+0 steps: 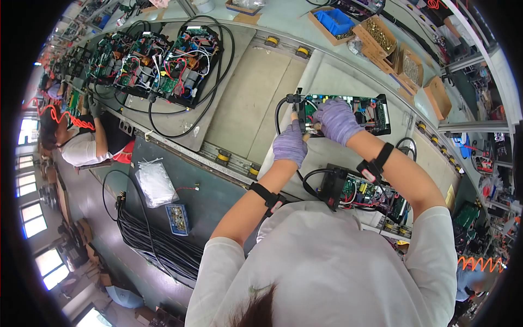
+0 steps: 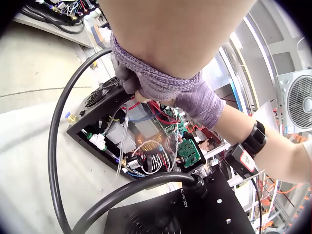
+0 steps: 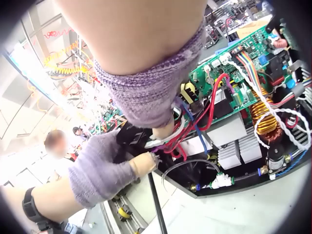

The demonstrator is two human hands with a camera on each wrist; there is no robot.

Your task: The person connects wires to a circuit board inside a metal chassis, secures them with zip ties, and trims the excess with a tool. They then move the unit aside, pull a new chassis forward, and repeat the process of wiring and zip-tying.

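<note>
Both hands wear purple gloves with bare fingertips and work at the left end of an open black electronics case [image 1: 385, 115]. Over that end curls my left hand [image 1: 290, 146], gripping the black end panel [image 2: 100, 107] beside the power cable [image 2: 54, 131]; its thumb [image 3: 144, 164] shows in the right wrist view. My right hand [image 1: 339, 121] reaches in from above, fingers bent among the wires. A fingertip [image 3: 164, 131] meets white wires [image 3: 181, 130] beside red wires [image 3: 214, 105]; other fingertips are hidden. A green circuit board [image 3: 229, 63] and copper coil [image 3: 265, 117] fill the case.
A second open unit [image 1: 329, 188] sits near my body. Several wired units [image 1: 188, 68] stand on a board at left. Boxes of screws [image 1: 377, 34] line the far shelf. On the dark side table lie a bag of white ties [image 1: 155, 182] and black cables [image 1: 144, 231].
</note>
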